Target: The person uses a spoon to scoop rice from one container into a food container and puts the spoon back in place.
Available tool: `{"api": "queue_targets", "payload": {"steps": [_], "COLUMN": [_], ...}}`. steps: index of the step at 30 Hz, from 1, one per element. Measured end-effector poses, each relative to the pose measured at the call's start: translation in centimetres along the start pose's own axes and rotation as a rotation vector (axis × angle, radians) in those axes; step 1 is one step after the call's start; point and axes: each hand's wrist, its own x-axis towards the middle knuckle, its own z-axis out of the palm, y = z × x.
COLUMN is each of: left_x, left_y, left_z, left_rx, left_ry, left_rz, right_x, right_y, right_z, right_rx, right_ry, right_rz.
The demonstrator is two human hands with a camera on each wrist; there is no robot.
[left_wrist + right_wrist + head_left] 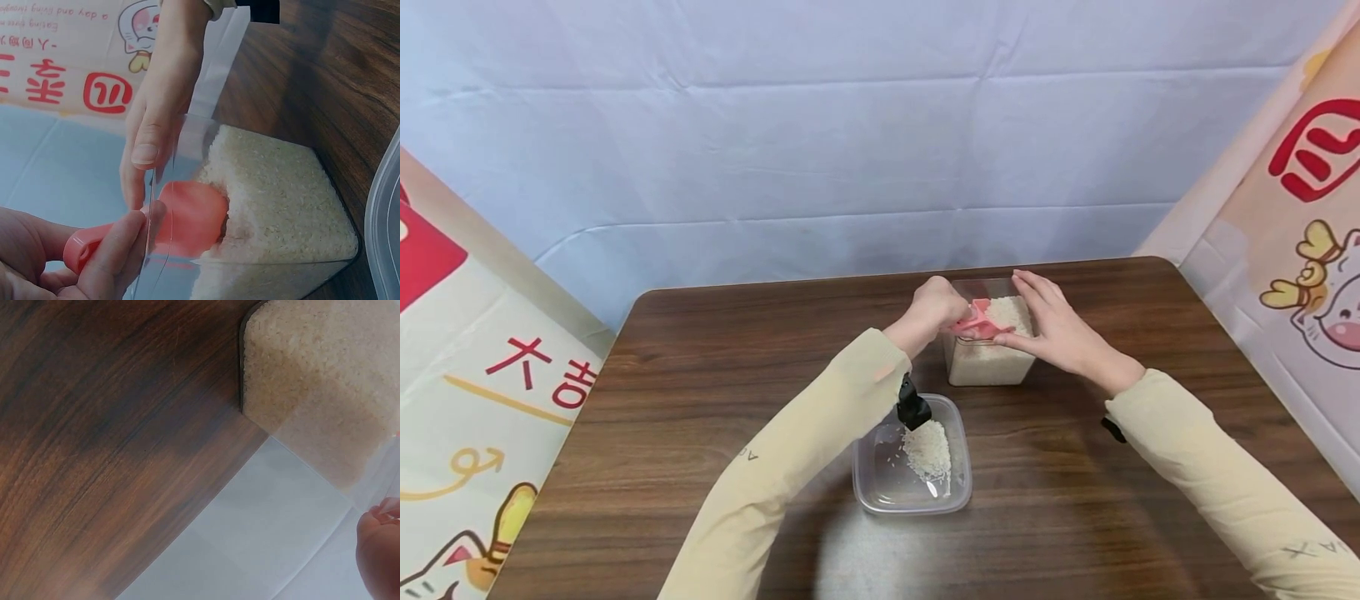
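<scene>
A tall clear container point(988, 372) of white rice point(1013, 312) stands toward the back of the table. My left hand point(936, 310) grips the handle of a pink scoop point(194, 215) at the container's open top. In the left wrist view the scoop's head is inside, its end against the rice, which hides part of it. My right hand point(1063, 335) holds the container's upper rim from the right, thumb on the near side and fingers farther back. Only some of its fingertips point(375, 519) show in the right wrist view, at the clear wall.
Nearer me, below my left wrist, sits a shallow clear plastic box point(880, 498) with a small heap of rice point(928, 451) in it. A dark wood table point(737, 358) carries both containers. Pale blue cloth point(850, 150) hangs behind, with printed banners point(1315, 242) at the sides.
</scene>
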Motion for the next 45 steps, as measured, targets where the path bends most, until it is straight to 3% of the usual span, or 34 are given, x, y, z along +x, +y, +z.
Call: {"api": "queue_targets", "payload": {"steps": [4, 11, 20, 31, 45], "left_x": [0.2, 0.0, -0.3, 0.0, 0.0], "left_y": [-0.1, 0.1, 0.3, 0.4, 0.6], "left_z": [0.3, 0.5, 0.6, 1.1, 1.6], "left_rx": [-0.023, 0.036, 0.008, 0.078, 0.000], "left_ry": [0.008, 0.024, 0.039, 0.087, 0.104], "left_rz": [0.013, -0.006, 0.004, 0.032, -0.020], "right_x": [-0.1, -0.1, -0.1, 0.0, 0.2], "right_y": [0.0, -0.1, 0.0, 0.1, 0.0], "right_z": [0.0, 0.1, 0.1, 0.0, 0.1], "right_rx": [0.006, 0.011, 0.024, 0.028, 0.029], "right_ry": [0.012, 0.009, 0.014, 0.033, 0.015], "right_rz": [-0.017, -0.013, -0.023, -0.039, -0.020]}}
